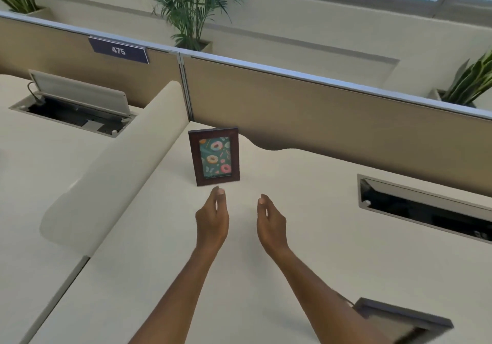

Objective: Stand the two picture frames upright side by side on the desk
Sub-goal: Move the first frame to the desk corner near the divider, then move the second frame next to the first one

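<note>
The brown frame [214, 156] with the doughnut print stands upright on the surface [306, 210], near the back partition [319, 109]. So the first half of the task looks done. Both hands hover just in front of it, apart from it and from each other: the left hand [213, 220] below the frame's bottom edge, the right hand [270, 221] beside it. The fingers of each are loosely curled, half open, holding nothing.

The grey frame [402, 319] lies flat at the near right, partly behind the right forearm. The next move, I judge, is to reach back for it, prop it and set it just right of the brown frame.

That spot is bare. A cable hatch [426, 205] sits further right, a rounded divider [114, 173] to the left; neither blocks the way.
</note>
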`<move>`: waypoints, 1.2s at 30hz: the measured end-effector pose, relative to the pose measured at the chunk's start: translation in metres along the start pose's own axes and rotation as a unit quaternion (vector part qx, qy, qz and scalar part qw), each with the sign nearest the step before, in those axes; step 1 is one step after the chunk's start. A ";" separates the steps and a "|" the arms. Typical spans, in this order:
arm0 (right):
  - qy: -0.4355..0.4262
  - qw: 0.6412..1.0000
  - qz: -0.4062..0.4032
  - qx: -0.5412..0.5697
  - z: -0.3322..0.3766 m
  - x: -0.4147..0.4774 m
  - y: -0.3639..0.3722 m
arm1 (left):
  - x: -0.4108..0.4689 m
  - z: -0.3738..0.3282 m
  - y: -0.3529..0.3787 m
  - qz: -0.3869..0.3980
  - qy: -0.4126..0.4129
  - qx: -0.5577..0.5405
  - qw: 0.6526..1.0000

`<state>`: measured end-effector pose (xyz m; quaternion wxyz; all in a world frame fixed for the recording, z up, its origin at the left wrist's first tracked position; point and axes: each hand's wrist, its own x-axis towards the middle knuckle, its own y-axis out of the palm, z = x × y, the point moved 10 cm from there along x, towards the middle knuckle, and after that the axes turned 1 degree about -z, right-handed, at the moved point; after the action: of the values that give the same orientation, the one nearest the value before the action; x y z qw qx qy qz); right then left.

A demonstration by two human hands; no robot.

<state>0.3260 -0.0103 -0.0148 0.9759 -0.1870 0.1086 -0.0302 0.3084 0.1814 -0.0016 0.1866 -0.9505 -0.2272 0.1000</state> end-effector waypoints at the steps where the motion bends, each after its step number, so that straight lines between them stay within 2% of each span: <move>1: -0.014 1.000 0.002 -0.018 -0.001 -0.013 -0.005 | -0.013 -0.004 0.008 0.026 0.030 0.023 0.999; 6: -0.070 0.988 0.062 -0.122 -0.032 -0.092 -0.028 | -0.094 0.004 0.054 0.137 0.146 0.155 0.967; 9: -0.115 0.967 0.102 -0.202 -0.059 -0.143 -0.044 | -0.141 0.018 0.084 0.195 0.214 0.259 0.922; 11: -0.119 0.959 0.118 -0.229 -0.082 -0.176 -0.061 | -0.171 0.027 0.101 0.221 0.235 0.307 0.895; 13: -0.104 0.954 0.132 -0.248 -0.110 -0.208 -0.081 | -0.198 0.038 0.116 0.255 0.227 0.318 0.884; 17: -0.051 0.969 0.118 -0.211 -0.160 -0.255 -0.136 | -0.247 0.049 0.135 0.306 0.190 0.274 0.892; 22: 0.014 0.989 -0.064 -0.131 -0.197 -0.264 -0.234 | -0.294 0.048 0.159 0.328 0.181 0.266 0.888; 25: 0.052 0.987 -0.127 -0.082 -0.212 -0.252 -0.277 | -0.311 0.041 0.170 0.325 0.160 0.234 0.902; 29: 0.052 0.988 -0.142 -0.026 -0.209 -0.229 -0.297 | -0.318 0.032 0.171 0.297 0.128 0.186 0.928; 32: 0.042 0.991 -0.124 0.014 -0.203 -0.217 -0.295 | -0.318 0.033 0.169 0.286 0.099 0.168 0.938; 36: 0.031 0.993 -0.103 0.049 -0.202 -0.213 -0.286 | -0.318 0.027 0.168 0.259 0.106 0.149 0.948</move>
<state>0.0681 -0.3267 -0.0486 0.9717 -0.1479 0.1174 -0.1418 0.0886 -0.0982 -0.0602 0.3169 -0.9431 0.0652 0.0763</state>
